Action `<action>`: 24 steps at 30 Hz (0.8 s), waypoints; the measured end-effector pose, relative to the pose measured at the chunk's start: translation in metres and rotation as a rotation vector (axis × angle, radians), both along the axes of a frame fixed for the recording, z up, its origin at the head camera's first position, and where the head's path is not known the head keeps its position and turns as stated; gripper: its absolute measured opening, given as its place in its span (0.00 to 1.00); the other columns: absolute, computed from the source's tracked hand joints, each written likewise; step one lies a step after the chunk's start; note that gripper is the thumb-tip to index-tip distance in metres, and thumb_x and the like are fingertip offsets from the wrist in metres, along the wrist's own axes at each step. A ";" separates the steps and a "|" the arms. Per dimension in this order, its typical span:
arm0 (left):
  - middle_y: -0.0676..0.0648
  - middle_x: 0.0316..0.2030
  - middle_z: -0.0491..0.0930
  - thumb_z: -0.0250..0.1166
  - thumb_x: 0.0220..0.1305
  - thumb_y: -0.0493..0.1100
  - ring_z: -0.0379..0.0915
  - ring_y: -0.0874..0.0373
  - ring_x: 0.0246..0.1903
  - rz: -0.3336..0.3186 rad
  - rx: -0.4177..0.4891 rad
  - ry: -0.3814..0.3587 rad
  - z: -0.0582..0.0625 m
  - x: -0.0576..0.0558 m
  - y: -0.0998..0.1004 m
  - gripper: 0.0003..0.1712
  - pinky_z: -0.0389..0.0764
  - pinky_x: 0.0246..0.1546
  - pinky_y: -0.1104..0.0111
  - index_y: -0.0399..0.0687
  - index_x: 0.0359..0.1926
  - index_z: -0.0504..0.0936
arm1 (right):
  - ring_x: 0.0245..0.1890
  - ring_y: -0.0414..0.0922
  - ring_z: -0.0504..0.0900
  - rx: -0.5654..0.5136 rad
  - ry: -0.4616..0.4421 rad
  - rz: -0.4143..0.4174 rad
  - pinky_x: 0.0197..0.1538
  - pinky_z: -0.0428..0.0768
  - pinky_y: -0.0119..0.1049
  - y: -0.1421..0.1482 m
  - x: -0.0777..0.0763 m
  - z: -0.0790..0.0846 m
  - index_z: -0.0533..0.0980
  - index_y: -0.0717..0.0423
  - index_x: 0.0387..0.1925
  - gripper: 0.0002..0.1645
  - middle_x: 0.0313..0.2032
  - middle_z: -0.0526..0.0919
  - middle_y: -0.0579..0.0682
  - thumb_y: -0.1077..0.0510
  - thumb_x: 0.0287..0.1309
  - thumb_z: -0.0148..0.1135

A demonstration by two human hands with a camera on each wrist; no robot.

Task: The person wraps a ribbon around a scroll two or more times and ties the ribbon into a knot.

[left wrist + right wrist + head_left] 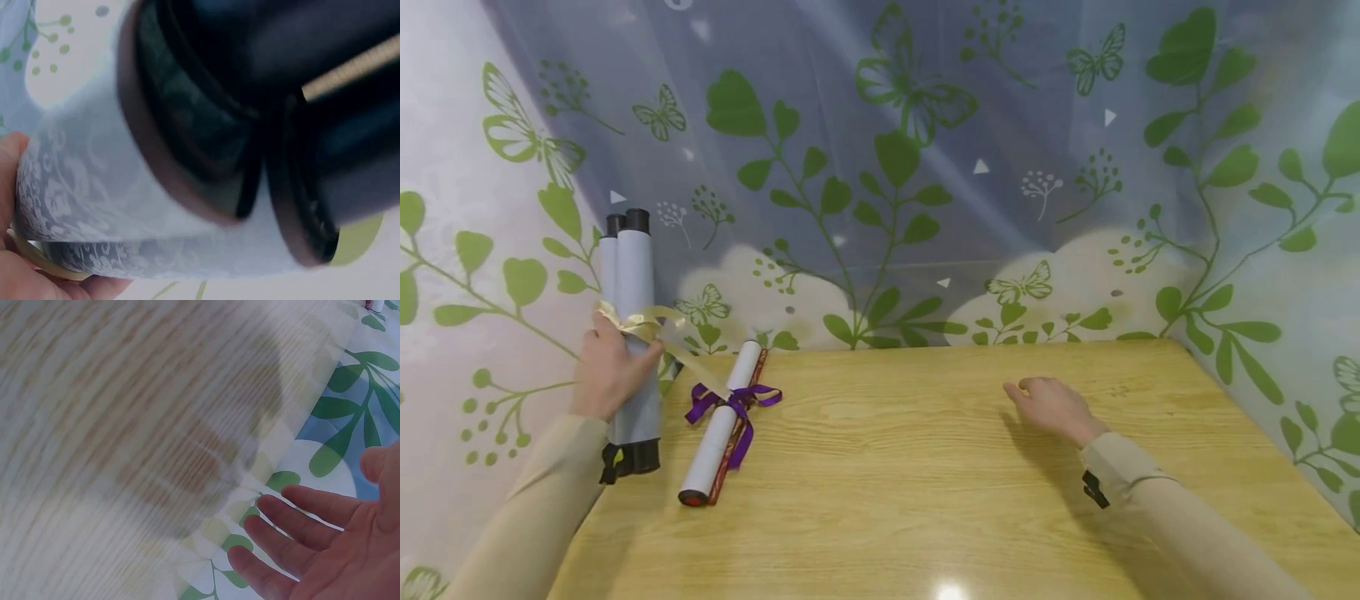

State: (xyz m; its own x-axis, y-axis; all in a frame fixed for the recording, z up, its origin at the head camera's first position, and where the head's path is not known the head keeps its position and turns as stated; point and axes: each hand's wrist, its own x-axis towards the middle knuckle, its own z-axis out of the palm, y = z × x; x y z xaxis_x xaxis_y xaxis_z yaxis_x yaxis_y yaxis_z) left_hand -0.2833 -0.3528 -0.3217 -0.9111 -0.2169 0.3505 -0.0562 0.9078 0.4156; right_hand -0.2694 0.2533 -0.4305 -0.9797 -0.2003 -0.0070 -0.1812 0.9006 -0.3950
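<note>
At the table's left edge, my left hand (pixel 606 371) grips a pair of silvery-white scrolls (pixel 637 275) with black end caps, held side by side and upright. A cream ribbon (pixel 640 321) is tied around their middle, and one of its tails trails down to the right. In the left wrist view the scrolls (pixel 94 169) show a floral sheen, and their dark ends come close to the camera. Over the right half of the table hovers my right hand (pixel 1052 407), with nothing in it. Its fingers (pixel 300 525) are loosely extended in the right wrist view.
On the table's left side lie a white scroll (pixel 711 450) and a thinner red patterned one (pixel 727 458), bound together by a purple ribbon (pixel 741 402). Behind the wood-grain table (pixel 887 467) hangs a curtain (pixel 820 167) printed with green leaves and butterflies.
</note>
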 end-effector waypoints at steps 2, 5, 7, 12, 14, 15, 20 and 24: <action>0.15 0.47 0.65 0.61 0.63 0.56 0.68 0.27 0.36 0.021 -0.029 0.042 0.003 0.000 -0.004 0.52 0.74 0.28 0.45 0.20 0.67 0.45 | 0.51 0.62 0.81 -0.002 -0.003 0.013 0.53 0.78 0.59 -0.001 0.000 -0.001 0.72 0.72 0.59 0.39 0.53 0.81 0.68 0.40 0.75 0.36; 0.16 0.44 0.66 0.64 0.62 0.54 0.68 0.29 0.34 0.046 -0.054 0.099 0.006 0.000 -0.008 0.52 0.73 0.26 0.46 0.20 0.67 0.46 | 0.38 0.55 0.85 -0.005 -0.017 0.026 0.45 0.80 0.54 -0.001 0.000 -0.004 0.77 0.69 0.53 0.37 0.40 0.86 0.61 0.41 0.75 0.38; 0.16 0.44 0.67 0.65 0.61 0.54 0.68 0.29 0.34 0.044 -0.060 0.122 0.005 0.000 -0.008 0.53 0.73 0.26 0.45 0.20 0.67 0.47 | 0.28 0.49 0.82 -0.010 -0.033 0.023 0.34 0.79 0.48 -0.001 -0.001 -0.006 0.80 0.65 0.45 0.35 0.30 0.85 0.54 0.41 0.75 0.38; 0.13 0.47 0.66 0.65 0.61 0.55 0.70 0.23 0.38 0.012 -0.074 0.072 -0.013 -0.004 -0.006 0.58 0.74 0.31 0.41 0.18 0.69 0.42 | 0.17 0.42 0.68 -0.019 -0.046 0.015 0.23 0.65 0.37 -0.002 -0.002 -0.005 0.79 0.57 0.31 0.32 0.19 0.77 0.46 0.40 0.75 0.37; 0.12 0.47 0.66 0.65 0.61 0.55 0.70 0.23 0.38 -0.003 -0.071 0.036 -0.025 -0.004 -0.004 0.58 0.75 0.31 0.41 0.17 0.69 0.42 | 0.17 0.42 0.69 -0.018 -0.036 0.021 0.23 0.65 0.36 -0.002 -0.002 -0.004 0.79 0.58 0.33 0.32 0.19 0.78 0.46 0.40 0.75 0.37; 0.13 0.47 0.67 0.66 0.61 0.54 0.71 0.23 0.38 -0.014 -0.064 0.019 -0.031 -0.004 -0.003 0.57 0.76 0.31 0.42 0.16 0.68 0.44 | 0.17 0.42 0.70 -0.017 -0.034 0.026 0.23 0.66 0.36 -0.002 -0.002 -0.003 0.79 0.58 0.35 0.32 0.20 0.78 0.46 0.41 0.75 0.37; 0.16 0.42 0.69 0.65 0.61 0.52 0.74 0.26 0.35 -0.092 -0.025 -0.087 -0.054 -0.002 0.002 0.50 0.79 0.29 0.45 0.17 0.63 0.49 | 0.22 0.44 0.76 -0.006 -0.040 0.024 0.29 0.75 0.43 -0.003 -0.001 0.000 0.80 0.63 0.41 0.32 0.23 0.80 0.48 0.42 0.75 0.39; 0.15 0.43 0.68 0.63 0.62 0.54 0.74 0.26 0.35 -0.144 -0.045 -0.206 -0.062 -0.002 -0.002 0.54 0.79 0.32 0.44 0.15 0.64 0.44 | 0.27 0.51 0.80 0.009 -0.028 0.035 0.40 0.81 0.53 -0.002 -0.001 -0.004 0.71 0.72 0.59 0.36 0.29 0.84 0.58 0.42 0.75 0.40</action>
State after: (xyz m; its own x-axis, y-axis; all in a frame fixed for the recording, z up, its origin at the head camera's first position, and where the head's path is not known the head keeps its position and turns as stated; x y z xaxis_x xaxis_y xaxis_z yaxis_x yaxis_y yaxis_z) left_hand -0.2856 -0.3544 -0.3838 -0.9847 -0.0680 0.1604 -0.0043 0.9299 0.3678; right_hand -0.2707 0.2513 -0.4347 -0.9715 -0.2341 -0.0362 -0.2017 0.8976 -0.3920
